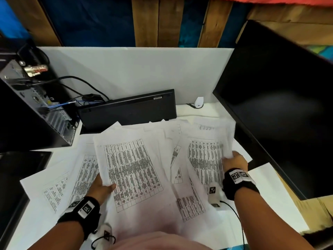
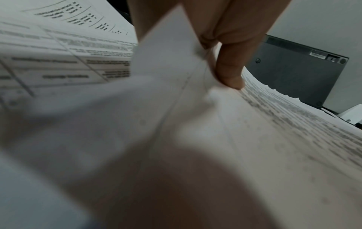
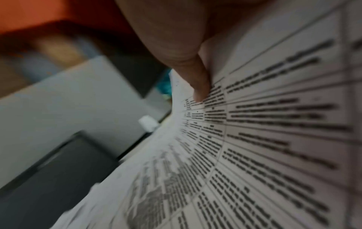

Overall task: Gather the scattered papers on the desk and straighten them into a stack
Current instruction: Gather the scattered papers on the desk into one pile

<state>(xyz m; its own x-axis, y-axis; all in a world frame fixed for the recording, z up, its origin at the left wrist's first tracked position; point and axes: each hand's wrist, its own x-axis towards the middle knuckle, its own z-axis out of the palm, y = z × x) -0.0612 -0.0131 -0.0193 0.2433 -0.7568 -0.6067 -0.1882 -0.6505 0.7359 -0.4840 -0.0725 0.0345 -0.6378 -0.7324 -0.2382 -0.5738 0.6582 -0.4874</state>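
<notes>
Several white printed sheets with tables lie fanned across the white desk [image 1: 194, 112]. My left hand [image 1: 105, 186] pinches the left edge of the big middle sheet [image 1: 133, 170], thumb on top; in the left wrist view the thumb [image 2: 229, 72] presses on that sheet [image 2: 274, 139]. My right hand [image 1: 234, 159] grips the right edge of a lifted bundle of sheets [image 1: 205, 159], and the right wrist view shows its thumb [image 3: 199, 86] on the printed page [image 3: 274, 139]. More loose sheets [image 1: 54, 190] lie at the left, under and beside the middle one.
A black keyboard [image 1: 128, 109] leans on edge against the white partition behind the papers. A computer tower [image 1: 27, 109] with cables stands at the left, a dark monitor [image 1: 281, 98] at the right, and a small white device [image 1: 199, 102] by the partition.
</notes>
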